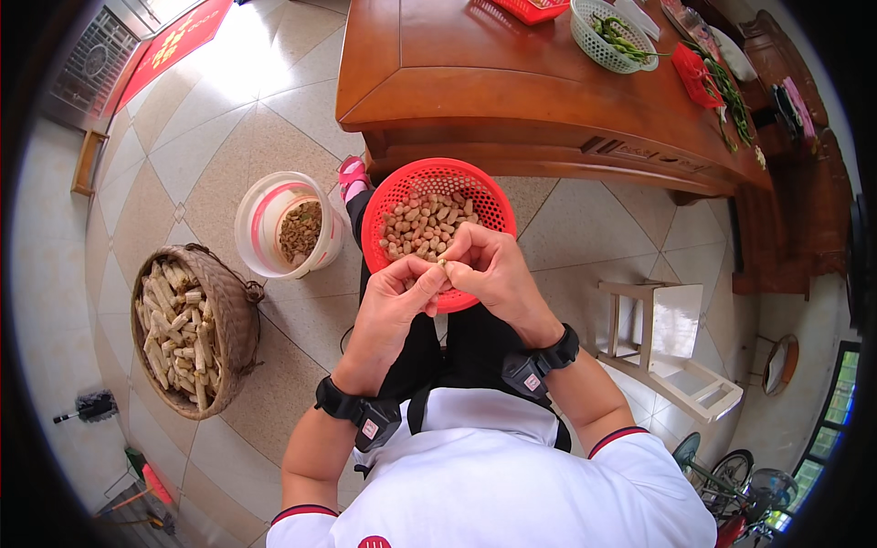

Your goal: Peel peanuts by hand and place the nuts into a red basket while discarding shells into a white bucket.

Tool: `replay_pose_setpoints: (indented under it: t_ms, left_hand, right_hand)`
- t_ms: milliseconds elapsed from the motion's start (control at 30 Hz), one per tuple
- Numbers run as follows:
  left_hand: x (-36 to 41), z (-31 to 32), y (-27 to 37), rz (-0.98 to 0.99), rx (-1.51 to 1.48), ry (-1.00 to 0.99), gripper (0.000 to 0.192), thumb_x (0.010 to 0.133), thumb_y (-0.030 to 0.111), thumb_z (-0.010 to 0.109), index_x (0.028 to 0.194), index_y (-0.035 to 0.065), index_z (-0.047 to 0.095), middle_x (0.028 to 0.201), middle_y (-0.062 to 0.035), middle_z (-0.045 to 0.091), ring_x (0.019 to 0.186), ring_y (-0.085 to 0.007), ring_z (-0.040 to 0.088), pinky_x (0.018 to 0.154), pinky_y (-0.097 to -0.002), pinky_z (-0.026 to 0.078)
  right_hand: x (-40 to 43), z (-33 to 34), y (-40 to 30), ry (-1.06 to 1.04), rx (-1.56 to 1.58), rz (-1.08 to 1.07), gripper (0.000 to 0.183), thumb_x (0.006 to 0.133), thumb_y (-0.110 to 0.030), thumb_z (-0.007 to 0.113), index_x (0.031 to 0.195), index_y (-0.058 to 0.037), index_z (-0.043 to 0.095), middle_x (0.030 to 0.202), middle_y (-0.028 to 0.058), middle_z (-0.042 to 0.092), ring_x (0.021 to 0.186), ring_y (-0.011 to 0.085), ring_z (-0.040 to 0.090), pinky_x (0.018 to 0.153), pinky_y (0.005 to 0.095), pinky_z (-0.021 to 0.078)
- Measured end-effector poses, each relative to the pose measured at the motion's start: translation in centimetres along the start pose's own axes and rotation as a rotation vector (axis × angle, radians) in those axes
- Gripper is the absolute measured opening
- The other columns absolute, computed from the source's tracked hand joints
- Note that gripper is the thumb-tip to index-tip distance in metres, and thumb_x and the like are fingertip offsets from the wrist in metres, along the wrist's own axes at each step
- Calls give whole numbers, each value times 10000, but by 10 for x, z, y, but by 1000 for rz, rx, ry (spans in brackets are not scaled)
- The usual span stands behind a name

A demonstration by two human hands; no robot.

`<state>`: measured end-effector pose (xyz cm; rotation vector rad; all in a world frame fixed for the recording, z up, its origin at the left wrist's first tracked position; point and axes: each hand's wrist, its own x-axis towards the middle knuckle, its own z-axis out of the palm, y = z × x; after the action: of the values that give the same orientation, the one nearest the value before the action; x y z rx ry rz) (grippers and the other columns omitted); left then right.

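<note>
A small peanut (442, 262) is pinched between the fingertips of both my hands. My left hand (392, 301) holds it from the left with thumb and forefinger. From the right, the thumb and forefinger of my right hand (499, 277) grip it too. Under my fingers a red plastic colander (492, 194) rests on or over my lap. Many unshelled peanuts (426, 218) cover its bottom. My hands hide its near part. Left of the colander, a white plastic bucket (322, 257) stands on the tiles, with brown shells or scraps (300, 229) inside.
A woven basket (236, 335) of bare corncobs (179, 332) stands at the left. Ahead is a wooden table (473, 89) with a pale green basket (595, 51) of green peppers (616, 35). To the right is a white wooden chair (651, 335); a bicycle (727, 472) stands behind it.
</note>
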<state>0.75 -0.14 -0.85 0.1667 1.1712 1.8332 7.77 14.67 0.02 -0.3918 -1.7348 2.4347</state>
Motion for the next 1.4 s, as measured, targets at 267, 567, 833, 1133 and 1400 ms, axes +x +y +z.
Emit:
replay_pose_setpoints:
  t_ms: [267,567,833,1133,1400]
  left_hand:
    - [-1,7,-1,14,-20,51,170,925,199,583,911,35,620,771,10,605,641,-30,531,595,-173,442]
    - [-1,11,5,-27,-142,84,209,929,209,571,959,9,625,813,-30,641,654,-57,573,597,-178,477]
    - [2,6,36,320,747,276,215,857,148,670,966,-36,684,786,-27,667,627,-18,518,552,-155,402]
    - [4,-7,35,32,-22,32,214,949,200,534,1023,13,606,849,-25,629,751,-72,583,668,-194,465]
    - [-8,-25,41,-70,-409,118,225,986,221,427,1035,35,545,1011,-99,600,897,-170,604,762,-290,533]
  right_hand:
    - [-5,14,-6,163,-317,-77,47,801,-4,573,781,-9,532,713,-11,584,625,12,522,535,184,424]
    - [1,-1,-7,88,172,57,36,828,-35,560,841,-1,563,711,23,602,561,55,560,516,189,473]
    - [0,-19,-22,157,-13,-43,80,848,-71,581,884,-3,563,696,13,588,575,45,550,524,184,465]
    - [0,2,-33,88,-65,-48,96,844,-52,610,903,13,570,719,-6,582,612,24,522,559,170,432]
    - [14,4,-20,95,-771,-176,195,786,-189,691,869,-27,620,746,69,613,640,175,596,582,293,463]
